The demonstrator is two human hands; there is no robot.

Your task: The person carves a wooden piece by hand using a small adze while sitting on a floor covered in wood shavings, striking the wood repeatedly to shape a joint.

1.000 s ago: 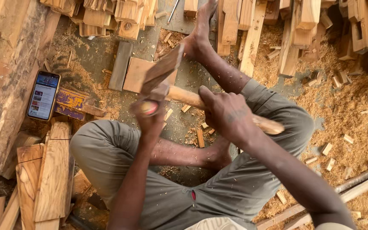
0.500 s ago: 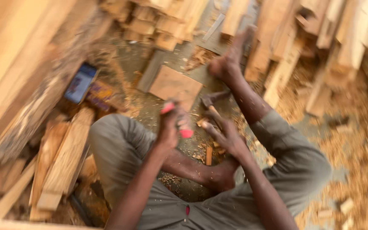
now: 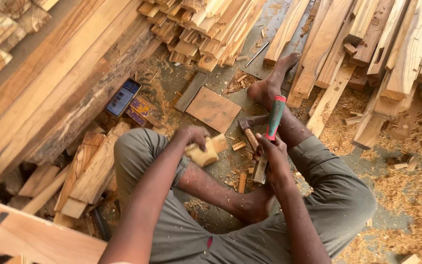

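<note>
I sit on the floor with my legs apart. My left hand (image 3: 195,137) grips a small pale wood block (image 3: 204,153) above my left thigh. My right hand (image 3: 271,155) is closed around a chisel with a green and red handle (image 3: 275,119), handle pointing up and away, metal blade (image 3: 260,169) pointing down toward the floor. A hammer with a wooden handle (image 3: 249,130) lies on the floor just left of my right hand, beside my outstretched right foot (image 3: 271,81).
A flat square board (image 3: 213,109) and a dark strip (image 3: 190,91) lie ahead. A phone (image 3: 122,97) rests by a large beam (image 3: 69,93) at left. Stacked timber (image 3: 206,29) fills the back and right side (image 3: 391,54). Sawdust and chips (image 3: 406,186) cover the right floor.
My right hand let the hammer down onto the floor and now holds the chisel. The left hand took up the small wood block. The view swung left and back.
</note>
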